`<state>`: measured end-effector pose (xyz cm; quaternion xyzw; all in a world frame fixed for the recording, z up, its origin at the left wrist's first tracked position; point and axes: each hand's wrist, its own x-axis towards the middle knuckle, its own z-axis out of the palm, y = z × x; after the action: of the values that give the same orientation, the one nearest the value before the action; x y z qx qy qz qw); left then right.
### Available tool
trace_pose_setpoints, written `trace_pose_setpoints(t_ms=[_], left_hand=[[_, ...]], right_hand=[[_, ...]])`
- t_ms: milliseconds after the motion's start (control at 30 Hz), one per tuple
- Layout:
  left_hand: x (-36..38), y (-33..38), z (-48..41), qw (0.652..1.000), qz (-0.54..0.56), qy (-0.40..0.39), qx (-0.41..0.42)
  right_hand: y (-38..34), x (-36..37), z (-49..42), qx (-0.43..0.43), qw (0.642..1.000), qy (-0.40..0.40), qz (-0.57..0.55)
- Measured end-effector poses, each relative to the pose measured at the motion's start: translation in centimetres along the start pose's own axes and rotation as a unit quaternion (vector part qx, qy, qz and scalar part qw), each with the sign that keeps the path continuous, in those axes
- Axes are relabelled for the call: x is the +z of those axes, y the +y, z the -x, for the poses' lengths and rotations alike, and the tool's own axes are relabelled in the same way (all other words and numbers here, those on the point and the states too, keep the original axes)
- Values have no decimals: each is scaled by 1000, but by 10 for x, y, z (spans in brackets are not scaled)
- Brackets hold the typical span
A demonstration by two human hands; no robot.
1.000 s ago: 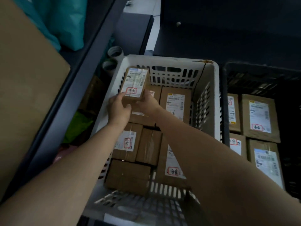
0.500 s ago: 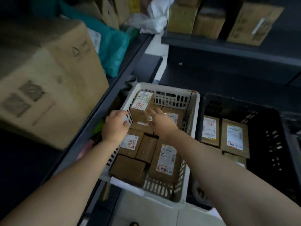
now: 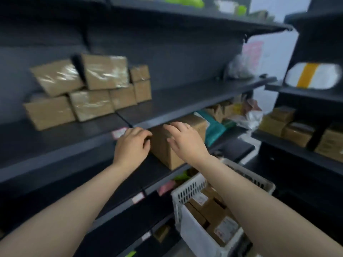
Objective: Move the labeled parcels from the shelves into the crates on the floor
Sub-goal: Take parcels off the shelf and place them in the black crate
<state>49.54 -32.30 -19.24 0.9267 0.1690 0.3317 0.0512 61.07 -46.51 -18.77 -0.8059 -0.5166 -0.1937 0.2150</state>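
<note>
We see both hands raised in the middle of the frame, in front of dark shelving. Our left hand (image 3: 132, 145) hangs with its fingers loosely curled and slightly apart, holding nothing, just left of a large brown box (image 3: 167, 151) that stands on the middle shelf (image 3: 55, 145). Our right hand (image 3: 186, 139) lies in front of that box, palm down, fingers spread and relaxed, a ring on one of them; whether it touches the cardboard we cannot tell, as the frame is blurred.

In the upper left of the frame, a stack of taped brown parcels (image 3: 89, 89) sits on the upper shelf (image 3: 185, 101), two rows high, well apart from both hands. Their labels do not show from here.

In the lower right of the frame, the white crate (image 3: 187, 193) stands on the floor under our right forearm, with labeled parcels (image 3: 225, 228) packed inside it.

At the right edge, a second rack (image 3: 297, 145) carries more brown boxes, and a white package with a yellow band (image 3: 313, 76) lies on its higher shelf
</note>
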Motion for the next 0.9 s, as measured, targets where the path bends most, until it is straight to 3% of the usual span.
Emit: trace_pose_setpoints(t_ms=[300,567,900], left_hand=[[-250,-112,84,980,-130,135,-67],[-443,-241,246,938,-271,127,-177],[-580,-361,386,871,-391,105,-277]], right_hand=[[-244,-47,-69,-168,981,87,-53],[-499,-28,-70,-280,947,82,-136],[-733,12,-85,-400,892,46,-204]])
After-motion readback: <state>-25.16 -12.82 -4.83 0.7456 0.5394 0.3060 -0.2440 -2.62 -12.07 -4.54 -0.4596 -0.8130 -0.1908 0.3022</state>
